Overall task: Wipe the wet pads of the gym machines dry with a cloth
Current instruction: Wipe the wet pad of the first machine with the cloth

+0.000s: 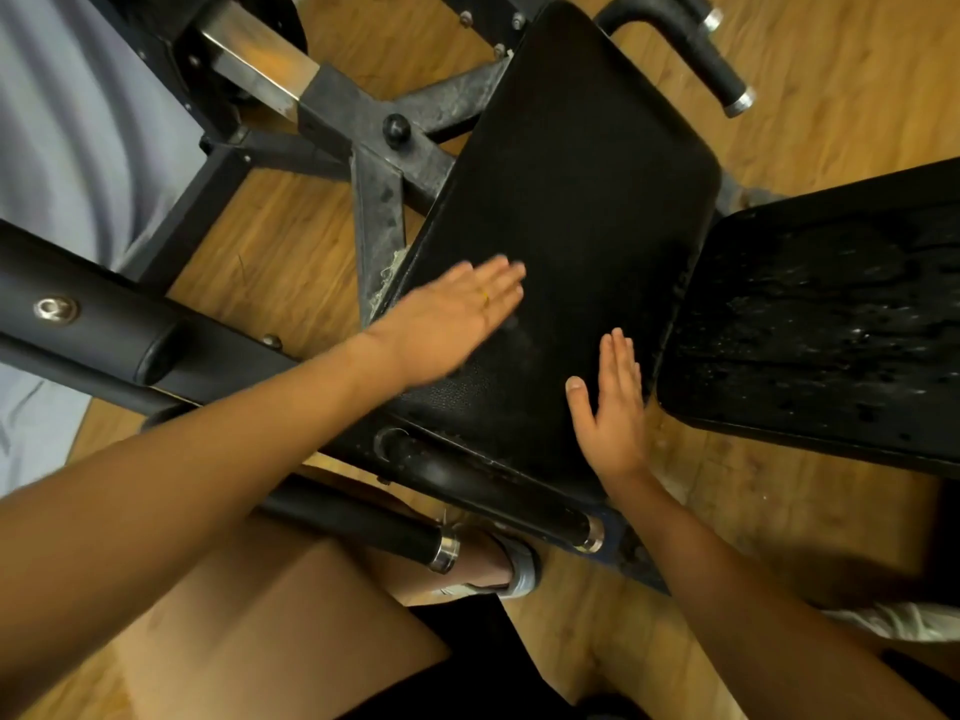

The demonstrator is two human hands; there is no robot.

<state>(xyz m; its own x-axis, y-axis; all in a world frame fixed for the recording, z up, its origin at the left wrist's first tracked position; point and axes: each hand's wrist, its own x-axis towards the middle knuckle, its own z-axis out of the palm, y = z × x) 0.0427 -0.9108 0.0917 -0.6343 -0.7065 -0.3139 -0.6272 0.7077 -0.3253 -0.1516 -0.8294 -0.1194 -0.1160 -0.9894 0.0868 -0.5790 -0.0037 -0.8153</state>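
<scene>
While both hands are over the centre pad [571, 200], neither one grips anything, fwiw. Left hand [452, 314] is spread flat over the pad's left side, fingers straight and together. It's motion-blurred, so I can't tell if it's actually touching or just above. Right hand [613, 407] is near the pad's right edge, fingers straight and close together, thumb stuck out, palm turned toward the left hand. Looks like it's down on its little-finger side, but tbh not sure. The two hands are apart w/ bare pad between them.

Centre pad is black, textured, long w/ rounded corners, and mostly matte. Just right of it, across a narrow gap, is a second pad [831, 314], also black, covered in water droplets and wet patches.

Left of the centre pad is the scuffed metal frame [379, 200] w/ a black knob [396, 129]. Further left is a thick black padded bar [104, 324]. Past the pad's far end there's a curved foam-grip handle [691, 49] w/ a chrome cap.

Wood-look floor [805, 96] is under all of it. On the near side of the centre pad, a foot in a sandal [511, 566] shows on the floor. Well off to the pad's near right is a pale crumpled thing [904, 623] at the frame edge. Could be a cloth, can't tell.
</scene>
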